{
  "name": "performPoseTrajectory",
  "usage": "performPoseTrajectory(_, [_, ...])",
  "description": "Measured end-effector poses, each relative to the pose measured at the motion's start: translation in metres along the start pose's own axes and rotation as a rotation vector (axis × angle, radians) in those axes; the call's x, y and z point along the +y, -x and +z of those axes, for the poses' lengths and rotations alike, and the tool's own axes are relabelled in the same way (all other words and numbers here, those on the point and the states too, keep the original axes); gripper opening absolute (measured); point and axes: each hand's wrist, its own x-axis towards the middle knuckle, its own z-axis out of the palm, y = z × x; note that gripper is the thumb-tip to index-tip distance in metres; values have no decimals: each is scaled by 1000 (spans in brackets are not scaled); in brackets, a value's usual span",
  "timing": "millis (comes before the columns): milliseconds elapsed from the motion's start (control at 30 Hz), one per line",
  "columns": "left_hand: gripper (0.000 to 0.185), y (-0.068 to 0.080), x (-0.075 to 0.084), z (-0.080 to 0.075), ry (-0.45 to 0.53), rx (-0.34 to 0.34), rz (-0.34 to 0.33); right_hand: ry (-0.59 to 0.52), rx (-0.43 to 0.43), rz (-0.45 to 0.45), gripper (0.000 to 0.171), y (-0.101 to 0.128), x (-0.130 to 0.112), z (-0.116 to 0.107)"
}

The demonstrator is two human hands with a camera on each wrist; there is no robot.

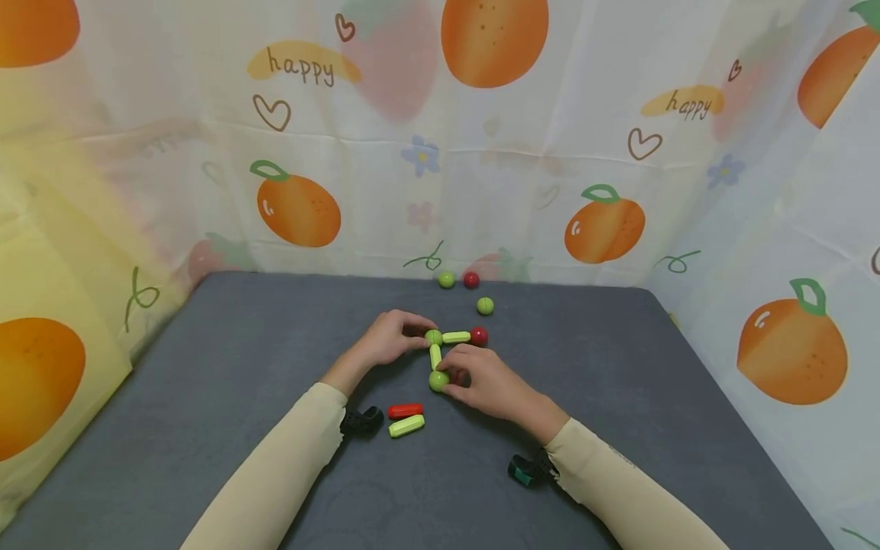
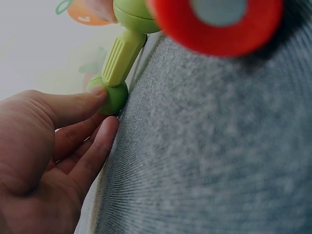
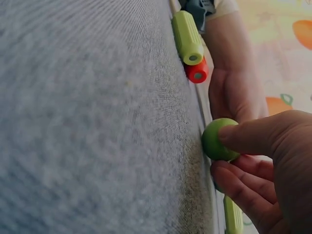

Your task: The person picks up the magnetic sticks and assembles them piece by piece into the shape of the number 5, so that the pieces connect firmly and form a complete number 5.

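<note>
Mid-mat, with open room all around, our left hand pinches the corner ball and our right hand pinches the near ball, the green rod between them pointing away from us.
</note>
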Motion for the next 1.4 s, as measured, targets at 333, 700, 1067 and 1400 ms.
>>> performPoseTrajectory(333, [28, 0, 0, 1, 0, 12, 2, -22, 20, 7, 28, -1, 2, 6])
performPoseTrajectory(700, [27, -1, -1, 2, 5, 12, 3, -16, 4, 11, 28, -1, 1, 5])
performPoseTrajectory(1067, [30, 0, -1, 0, 17, 7, 6, 10, -28, 17, 35, -2, 0, -2])
performPoseTrajectory(1400, [40, 18, 12, -4, 30, 50, -30, 89, 32, 166, 29, 22, 6, -68])
